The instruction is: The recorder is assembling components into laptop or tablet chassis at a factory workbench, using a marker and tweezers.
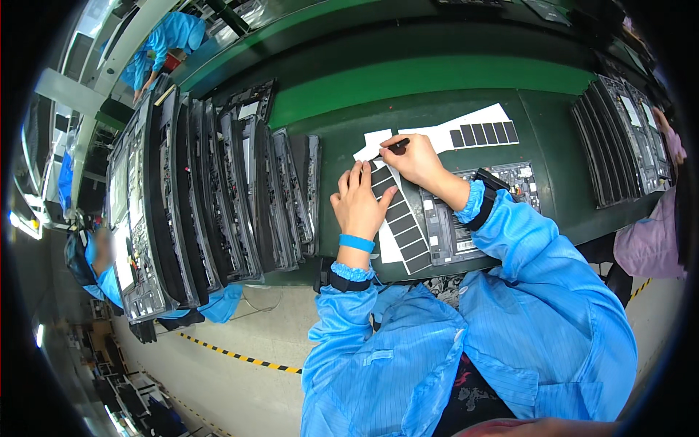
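Note:
My left hand (pixel 357 203) lies with its fingers stretched out at the left edge of a white sheet with a column of black rectangular stickers (pixel 398 212). Closed in my right hand (pixel 421 162) is a slim black pen-like tool (pixel 398 145), its tip near the top of that sheet, close to my left fingertips; its exact kind is unclear. Another white strip with black stickers (pixel 484 135) lies beyond my right hand. Under my right forearm is a dark laptop chassis with exposed parts (pixel 451 231), partly covered by the sheet and my sleeve.
A long row of upright dark laptop chassis (pixel 211 189) stands on the left of the green table (pixel 466 102). More chassis (pixel 619 138) stand at the right, beside a person in pink (pixel 652 233). Another person in blue (pixel 171 40) works at the far left.

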Tool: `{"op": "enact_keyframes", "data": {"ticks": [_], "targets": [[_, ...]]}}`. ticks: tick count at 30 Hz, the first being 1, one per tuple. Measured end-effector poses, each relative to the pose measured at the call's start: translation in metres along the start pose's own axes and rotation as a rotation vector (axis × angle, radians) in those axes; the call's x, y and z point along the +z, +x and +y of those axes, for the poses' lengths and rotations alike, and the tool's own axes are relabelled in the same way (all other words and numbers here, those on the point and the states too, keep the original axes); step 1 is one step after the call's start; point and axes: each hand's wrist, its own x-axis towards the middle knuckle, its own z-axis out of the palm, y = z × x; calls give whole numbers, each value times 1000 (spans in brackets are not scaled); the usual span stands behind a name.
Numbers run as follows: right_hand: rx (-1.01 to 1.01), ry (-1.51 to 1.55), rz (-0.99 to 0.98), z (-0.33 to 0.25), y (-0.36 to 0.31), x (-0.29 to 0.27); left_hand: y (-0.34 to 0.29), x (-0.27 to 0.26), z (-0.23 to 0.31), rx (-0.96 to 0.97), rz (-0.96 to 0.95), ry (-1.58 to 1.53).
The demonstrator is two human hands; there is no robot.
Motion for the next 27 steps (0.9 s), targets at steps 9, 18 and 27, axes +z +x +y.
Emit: {"op": "enact_keyframes", "data": {"ticks": [9,18,27], "targets": [[60,366,-8,-4,-12,-15,2,0,7,-2,-17,57],[229,369,143,-19,-101,-190,-21,-41,86,141,18,-512],[302,466,245,55,-133,-235,-27,12,192,423,-605,-831]]}}
